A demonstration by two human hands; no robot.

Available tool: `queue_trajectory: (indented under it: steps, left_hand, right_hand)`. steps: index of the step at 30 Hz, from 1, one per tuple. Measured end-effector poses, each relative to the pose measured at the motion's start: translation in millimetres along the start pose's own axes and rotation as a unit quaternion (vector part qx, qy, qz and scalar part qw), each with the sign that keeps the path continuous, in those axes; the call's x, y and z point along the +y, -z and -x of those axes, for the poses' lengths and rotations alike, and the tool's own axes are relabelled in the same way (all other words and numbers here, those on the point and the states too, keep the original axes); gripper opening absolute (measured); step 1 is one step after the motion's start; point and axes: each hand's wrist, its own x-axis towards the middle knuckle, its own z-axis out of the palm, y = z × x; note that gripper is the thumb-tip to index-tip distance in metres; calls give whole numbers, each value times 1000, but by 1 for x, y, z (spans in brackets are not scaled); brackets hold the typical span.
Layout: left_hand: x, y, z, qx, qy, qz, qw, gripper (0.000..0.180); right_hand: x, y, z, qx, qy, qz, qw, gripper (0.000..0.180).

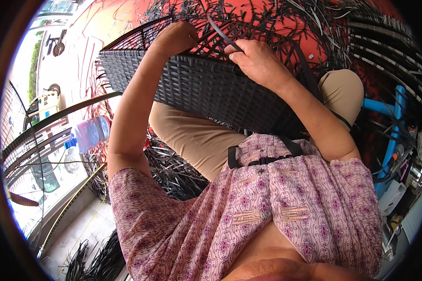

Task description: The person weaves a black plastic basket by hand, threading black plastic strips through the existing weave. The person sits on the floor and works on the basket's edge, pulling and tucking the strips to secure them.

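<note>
Woven panel: a dark grey wicker panel [206,89] is laid across the person's lap, tilted, its upper edge toward 12 o'clock; unwoven frame ribs are seen beyond that edge
Left hand: the left hand [176,38] is set on the panel's upper edge at about 11 o'clock; the fingers are curled over the far side and hidden, so it cannot be told how far the grip is closed
Right hand: the right hand [253,58] is rested on the upper edge at about 1 o'clock, its grip closed narrowly around a black plastic strip [222,32]
Strip: it is pinched between thumb and fingers and is run up toward 11 o'clock from the hand, above the panel
Loose strips: a heap of black strips [314,18] is spread over the red floor [267,14] at 12 to 2 o'clock
Bottle: a clear plastic bottle [90,133] with a blue cap is lying at 9 o'clock, well apart from both hands
Blue frame: blue tubing [394,126] is seen at 3 o'clock
Clothing: tan trousers [197,136] are seen beneath the panel, a pink patterned blouse [267,206] at 6 o'clock
</note>
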Motion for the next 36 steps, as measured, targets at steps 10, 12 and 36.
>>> queue_trajectory:
  steps: [10,12,36]
  left_hand:
    - [-19,-1,-5,-29,9,128,991,32]
    - [-11,6,-5,-57,-18,113,992,33]
    - [-8,9,5,-121,-92,205,967,35]
  right_hand:
    - [2,6,-11,-76,-163,-231,956,22]
    - [1,6,-12,-80,-173,-244,951,21]
    - [2,20,-16,-140,-219,-280,924,25]
